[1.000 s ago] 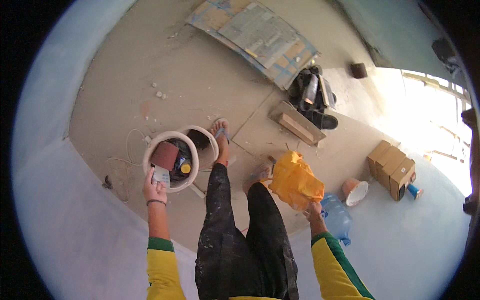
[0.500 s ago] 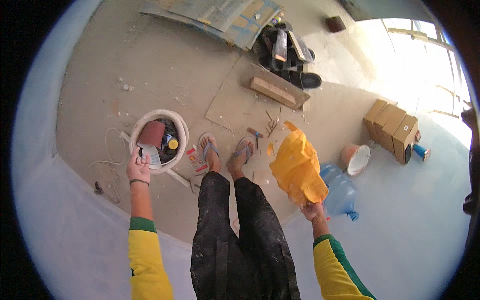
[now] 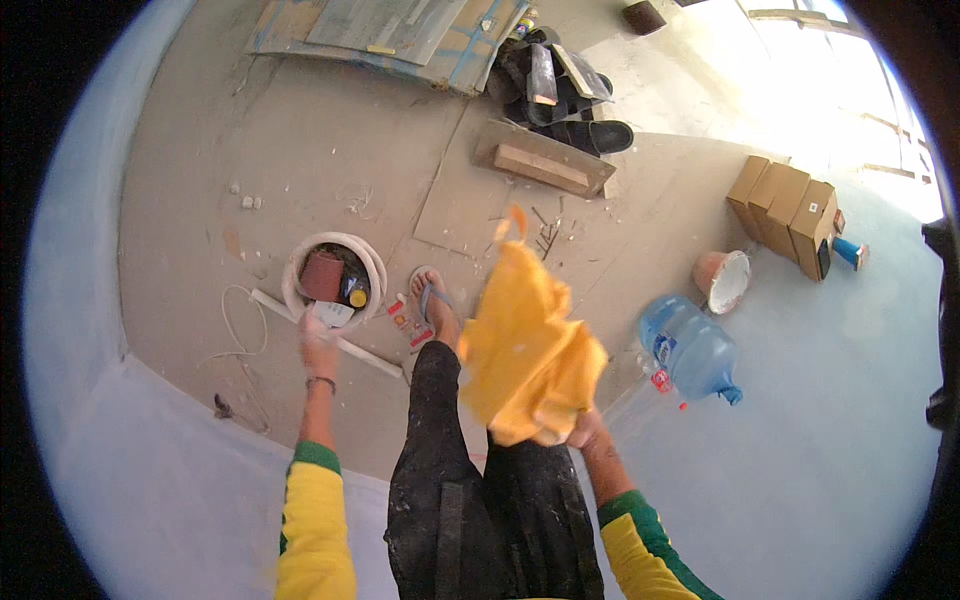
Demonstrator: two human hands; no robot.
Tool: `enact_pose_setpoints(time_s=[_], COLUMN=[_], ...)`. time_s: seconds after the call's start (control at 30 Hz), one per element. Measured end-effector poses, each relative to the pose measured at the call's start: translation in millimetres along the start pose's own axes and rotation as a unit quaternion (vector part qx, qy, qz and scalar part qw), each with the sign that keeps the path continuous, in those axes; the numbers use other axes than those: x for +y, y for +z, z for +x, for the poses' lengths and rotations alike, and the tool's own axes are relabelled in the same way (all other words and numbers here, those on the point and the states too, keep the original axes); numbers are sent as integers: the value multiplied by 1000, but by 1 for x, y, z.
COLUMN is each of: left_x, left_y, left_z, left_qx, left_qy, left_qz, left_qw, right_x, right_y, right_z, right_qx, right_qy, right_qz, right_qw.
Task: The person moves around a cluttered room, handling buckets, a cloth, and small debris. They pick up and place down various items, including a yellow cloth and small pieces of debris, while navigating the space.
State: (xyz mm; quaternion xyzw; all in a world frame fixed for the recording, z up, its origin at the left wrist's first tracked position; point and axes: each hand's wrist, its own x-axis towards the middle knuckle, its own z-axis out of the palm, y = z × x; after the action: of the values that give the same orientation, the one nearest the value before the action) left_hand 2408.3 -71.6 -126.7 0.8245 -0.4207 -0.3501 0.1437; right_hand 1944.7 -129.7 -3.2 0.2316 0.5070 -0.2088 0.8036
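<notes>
My right hand grips the bottom end of a crumpled orange-yellow bag, with a handle-like strip sticking up at its far end. The bag hangs in front of my right leg and hides my right foot. On the left, my left hand is at the near rim of a round whitish bucket, its fingers smeared by motion. Inside the bucket lie a roll of brown-red sandpaper, a dark bottle with a yellow cap and a white paper piece next to my fingertips.
Right of me a large blue water bottle lies on its side, near a tipped plaster-stained bucket and cardboard boxes. Ahead are a wooden float, black sandals and stacked boards. A white pipe lies by the bucket.
My right hand has swung the yellow bag leftward, from beside the water bottle to in front of my legs. My left hand has shifted slightly right and nearer along the bucket's rim.
</notes>
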Motion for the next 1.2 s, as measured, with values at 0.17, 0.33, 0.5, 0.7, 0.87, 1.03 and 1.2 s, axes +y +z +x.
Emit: enact_pose_setpoints(time_s=[0.17,0.33,0.5,0.7,0.87,1.03,1.2], left_x=[132,185,210,233,219,174,163], left_y=[-28,-72,-67,-10,79,179,246], left_z=[-10,0,-20,-72,-73,-45,-42], left_qx=[-93,-98,-112,-49,-61,-137,-101], left_qy=[173,219,397,89,6,-64,-206], left_qz=[-45,-58,82,66,241,353,255], left_qw=[980,969,907,993,969,923,939], right_x=[39,27,-11,-92,-169,-207,-220], right_y=[50,42,-5,-60,-153,-230,-206], right_z=[18,36,94,126,177,265,348], right_qx=[52,44,10,223,233,180,237], right_qy=[26,83,60,-171,-152,-274,-285], right_qz=[-239,-282,-374,-292,-487,-472,-755], right_qw=[969,955,925,914,828,818,541])
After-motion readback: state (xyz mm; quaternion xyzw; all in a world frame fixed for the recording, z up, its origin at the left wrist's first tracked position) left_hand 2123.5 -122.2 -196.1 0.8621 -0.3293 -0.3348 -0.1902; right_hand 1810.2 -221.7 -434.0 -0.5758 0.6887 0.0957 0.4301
